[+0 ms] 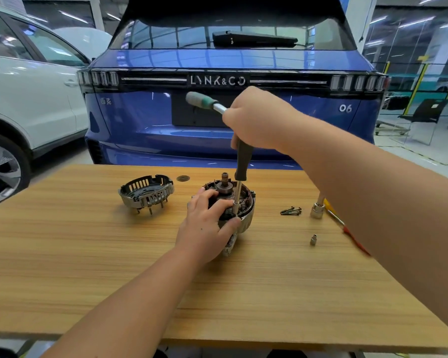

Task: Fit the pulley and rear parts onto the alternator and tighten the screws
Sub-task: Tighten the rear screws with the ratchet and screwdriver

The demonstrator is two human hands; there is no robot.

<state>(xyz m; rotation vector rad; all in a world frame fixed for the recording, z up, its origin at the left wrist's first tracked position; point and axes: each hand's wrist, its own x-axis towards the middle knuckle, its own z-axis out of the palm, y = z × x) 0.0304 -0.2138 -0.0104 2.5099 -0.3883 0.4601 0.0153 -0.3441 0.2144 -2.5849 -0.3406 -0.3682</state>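
Wooden table (88, 254) is seen from above, with the alternator (239, 202) standing near its middle, shaft end up and copper windings exposed inside the metal housing. The alternator is grasped by the left hand (207, 226), fingers curled over its near rim and thumb pressed against the side. A ratchet (204, 100) with a grey-green handle is clenched in the right hand (254, 120), held above the alternator; the handle sticks out to the left, in front of the car. From under that hand a dark extension (243, 161) runs straight down, ending in a slim silver socket (236, 205) set on the alternator's near edge, just beside the left thumb and fingers. Whether a screw sits beneath the socket cannot be told.

To the left, apart from the alternator, the rear cover (146, 193) lies on the table, slotted wall up, with studs pointing outward. To the right, a small cluster of screws (291, 211) lies on the wood. Further right a large socket (317, 209) stands, partly hidden by the right forearm, and a small socket (313, 240) stands nearer the front edge. A red-and-yellow tool (347, 231) lies partly under the forearm. A round brown disc (183, 178) is set in the table behind the alternator.

Beyond the table a blue car (230, 140) is parked tail-on, and a white car (29, 99) stands at left.
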